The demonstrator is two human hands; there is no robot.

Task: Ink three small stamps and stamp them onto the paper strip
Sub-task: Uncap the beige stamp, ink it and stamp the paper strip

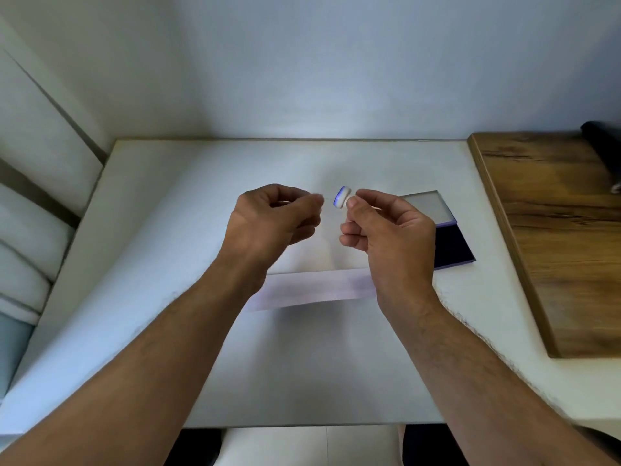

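Observation:
My right hand (pixel 386 227) is raised above the white table (pixel 168 230) and pinches a small white stamp (pixel 342 197) whose blue-inked face points left. My left hand (pixel 272 220) hovers just left of it with fingers curled; whether it holds anything is unclear. The white paper strip (pixel 316 288) lies flat on the table below both wrists. An open ink pad (pixel 452 245) with a dark blue surface and raised lid (pixel 426 208) sits on the table to the right, partly hidden behind my right hand.
A wooden board (pixel 551 230) lies on the right part of the table, with a dark object (pixel 601 136) at its far corner. A wall stands behind the table and cushions sit to the left.

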